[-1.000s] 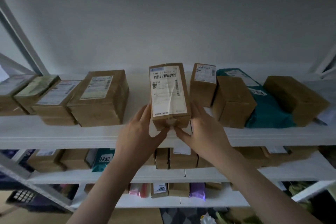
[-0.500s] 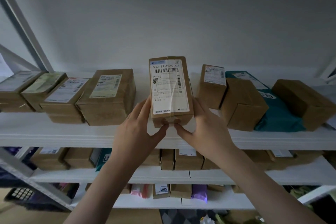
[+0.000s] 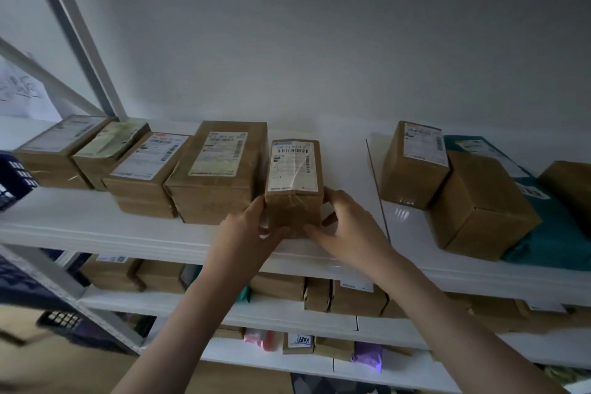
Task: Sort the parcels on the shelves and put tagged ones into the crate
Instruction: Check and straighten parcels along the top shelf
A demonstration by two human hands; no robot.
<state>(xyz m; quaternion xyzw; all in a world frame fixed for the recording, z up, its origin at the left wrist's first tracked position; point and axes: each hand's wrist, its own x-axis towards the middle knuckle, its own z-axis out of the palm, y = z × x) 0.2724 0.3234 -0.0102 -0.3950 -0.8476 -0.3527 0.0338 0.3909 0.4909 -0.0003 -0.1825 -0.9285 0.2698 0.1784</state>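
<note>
A plain pale wall [image 3: 319, 51] fills the far side in front of me, dim and evenly lit. White shelves [image 3: 96, 227] run left to right in 3 tiers below it. At the left, grey metal uprights [image 3: 80, 38] slant upward, with a diagonal brace [image 3: 41, 73] beneath. Brown floor [image 3: 64, 371] shows at lower left.

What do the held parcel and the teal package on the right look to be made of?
Held parcel: brown corrugated cardboard by its look, matte, with glossy clear tape and a white paper label. Teal package: probably a soft plastic mailer bag, smooth and wrinkled under the boxes.
</note>
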